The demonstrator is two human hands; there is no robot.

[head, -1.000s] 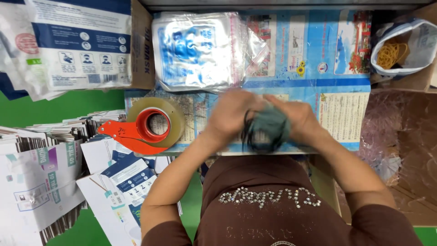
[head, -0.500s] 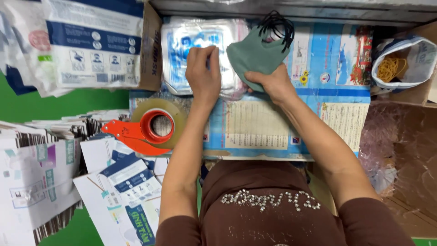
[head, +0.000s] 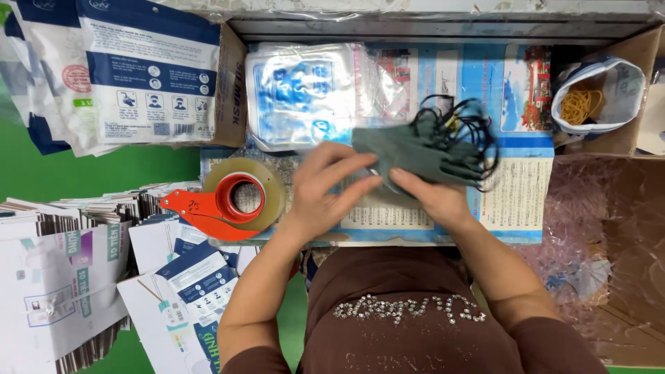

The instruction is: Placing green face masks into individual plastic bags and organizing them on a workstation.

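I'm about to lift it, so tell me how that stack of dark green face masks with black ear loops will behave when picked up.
The stack of masks is thin fabric, so probably light and floppy. The layers could fan apart unless pinched, as the left hand and right hand do now. The loose black ear loops will likely dangle and snag.

A stack of dark grey-green face masks (head: 415, 156) lies flat and lengthwise, left to right, just above the middle of the view. The masks are folded and pressed together into one neat oblong bundle. Their thin black ear loops (head: 460, 128) spill out in a loose tangle at the 3 o'clock end and curl up toward 12 o'clock. The 9 o'clock end is squared off and smooth.
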